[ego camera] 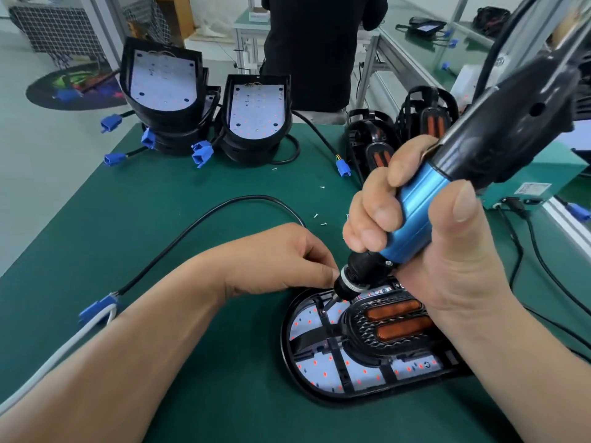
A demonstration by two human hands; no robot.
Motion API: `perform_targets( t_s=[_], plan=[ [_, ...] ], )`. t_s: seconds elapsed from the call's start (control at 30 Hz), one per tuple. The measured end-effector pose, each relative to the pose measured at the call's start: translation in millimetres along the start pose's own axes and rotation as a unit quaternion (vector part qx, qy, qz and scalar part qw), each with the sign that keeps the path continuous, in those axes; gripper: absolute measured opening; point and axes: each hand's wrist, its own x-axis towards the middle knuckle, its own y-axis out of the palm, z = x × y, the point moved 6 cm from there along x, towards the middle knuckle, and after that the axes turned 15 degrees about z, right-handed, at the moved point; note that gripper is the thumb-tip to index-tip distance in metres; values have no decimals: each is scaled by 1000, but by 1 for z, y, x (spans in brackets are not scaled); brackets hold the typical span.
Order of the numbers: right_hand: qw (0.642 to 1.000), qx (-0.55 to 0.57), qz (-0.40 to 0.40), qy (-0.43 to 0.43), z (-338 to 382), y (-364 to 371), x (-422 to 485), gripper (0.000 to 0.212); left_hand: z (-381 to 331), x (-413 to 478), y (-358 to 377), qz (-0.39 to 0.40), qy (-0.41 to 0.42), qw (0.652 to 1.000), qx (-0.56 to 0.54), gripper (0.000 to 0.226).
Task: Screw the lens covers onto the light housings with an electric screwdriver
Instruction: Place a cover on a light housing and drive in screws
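The right hand has its fingers wrapped tight around the blue body of the electric screwdriver, thumb up, so the tool cannot wobble. The tool leans, and its thin tip touches the top left part of the lens cover.

The lens cover sits on the light housing, which lies flat on the green bench, so pushing down should not tip it. The left hand has its fingers curled together, pinching at the tool's nose, likely to guide the tip. Whether they also hold a screw cannot be told.

A few loose screws lie close by, easy to grab. 2 stacks of open housings wait at the back left, and spare covers at the back right.
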Motion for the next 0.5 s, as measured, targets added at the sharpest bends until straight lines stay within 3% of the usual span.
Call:
perform_targets(
  t_s=[0.1, 0.2, 0.27, 0.33, 0.5],
  plan=[
    [1000, 2, 31, 1, 0, 3, 3, 41, -1, 0, 1, -4, -3, 1000, 8, 42],
    [999, 3, 54, 3, -1, 5, 4, 37, -2, -1, 1, -9, -4, 1000, 0, 27],
    [999, 5, 51, 1, -2, 3, 4, 37, -2, -1, 1, -10, -5, 1000, 3, 35],
    [999, 9, 33, -10, -1, -1, 2, 39, -3, 0, 1, -6, 1, 1000, 6, 42],
    [995, 7, -71, -67, 10, -20, -5, 43, 1, 0, 1, 6, 17, 999, -27, 20]
  ],
)
